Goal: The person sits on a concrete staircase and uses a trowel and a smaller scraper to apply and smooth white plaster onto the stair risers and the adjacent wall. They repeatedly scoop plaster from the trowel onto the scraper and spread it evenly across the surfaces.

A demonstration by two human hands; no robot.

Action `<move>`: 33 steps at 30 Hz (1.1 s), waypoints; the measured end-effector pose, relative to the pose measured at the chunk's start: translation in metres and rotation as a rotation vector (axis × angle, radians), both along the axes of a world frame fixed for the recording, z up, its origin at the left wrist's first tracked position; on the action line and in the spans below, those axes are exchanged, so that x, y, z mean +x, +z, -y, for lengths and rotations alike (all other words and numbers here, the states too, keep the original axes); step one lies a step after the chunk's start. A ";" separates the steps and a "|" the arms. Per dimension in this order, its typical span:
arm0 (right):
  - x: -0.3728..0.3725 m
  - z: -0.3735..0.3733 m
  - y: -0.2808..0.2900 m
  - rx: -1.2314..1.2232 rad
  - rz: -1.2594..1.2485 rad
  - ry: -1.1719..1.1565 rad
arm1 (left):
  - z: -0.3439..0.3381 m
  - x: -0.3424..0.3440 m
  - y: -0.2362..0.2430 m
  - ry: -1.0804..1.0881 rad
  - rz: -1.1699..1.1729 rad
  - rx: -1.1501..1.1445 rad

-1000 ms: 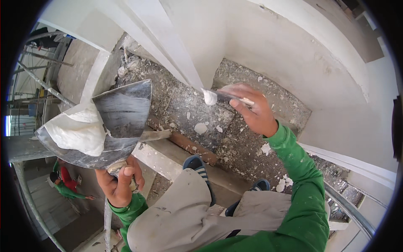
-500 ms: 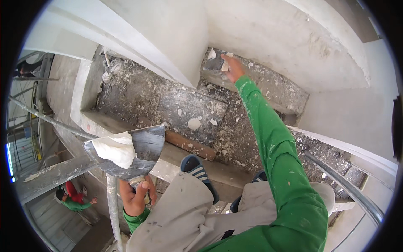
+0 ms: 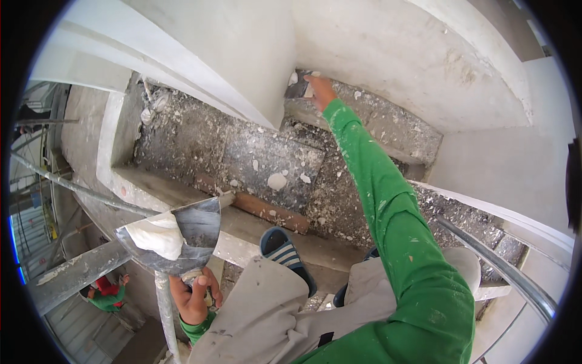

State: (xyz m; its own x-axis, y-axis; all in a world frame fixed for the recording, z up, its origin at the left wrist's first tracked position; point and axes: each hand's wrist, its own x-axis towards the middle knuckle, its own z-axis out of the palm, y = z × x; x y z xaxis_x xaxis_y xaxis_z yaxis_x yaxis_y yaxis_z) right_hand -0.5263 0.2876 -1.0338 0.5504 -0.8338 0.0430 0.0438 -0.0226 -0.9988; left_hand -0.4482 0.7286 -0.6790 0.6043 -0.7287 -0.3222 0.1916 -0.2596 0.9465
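Observation:
My left hand is closed around the handle of a broad putty knife, low and left of centre. Its wide grey blade faces up, with a thick lump of white putty on the left part. My right arm, in a spattered green sleeve, stretches far forward. At its end my right hand grips a smaller putty knife with a dark blade, held at the wall end of a concrete ledge. A dab of white sits at that blade's edge. Fingers partly cover the smaller handle.
A white wall corner juts in beside the ledge. Below lies a floor strewn with plaster crumbs and a flat board. Metal pipes flank me on both sides. My sandalled foot rests near a beam. A person in green is far below left.
My right hand and its small putty knife have shifted slightly left and up along the ledge. The broad putty knife has dropped a little and moved left. The person below has moved an arm.

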 end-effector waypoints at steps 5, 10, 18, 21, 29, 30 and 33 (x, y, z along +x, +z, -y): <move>0.018 -0.006 0.006 -0.210 0.106 0.013 | -0.009 0.009 0.000 -0.027 -0.038 -0.022; 0.033 0.006 0.058 0.749 0.145 -0.036 | -0.018 0.009 -0.002 -0.007 -0.024 -0.017; 0.031 -0.004 0.172 0.555 0.093 0.031 | -0.012 0.011 0.002 -0.062 -0.063 -0.059; 0.029 -0.004 0.231 0.531 0.133 0.012 | -0.003 0.012 0.004 -0.133 -0.079 -0.079; 0.027 0.006 0.357 0.410 0.125 0.163 | 0.005 0.002 0.007 -0.122 -0.130 -0.057; 0.031 0.008 0.371 0.384 0.105 0.169 | 0.005 0.003 0.007 -0.136 -0.121 -0.058; 0.019 0.017 0.380 -0.020 -0.010 0.209 | 0.009 0.000 0.006 -0.160 -0.113 -0.060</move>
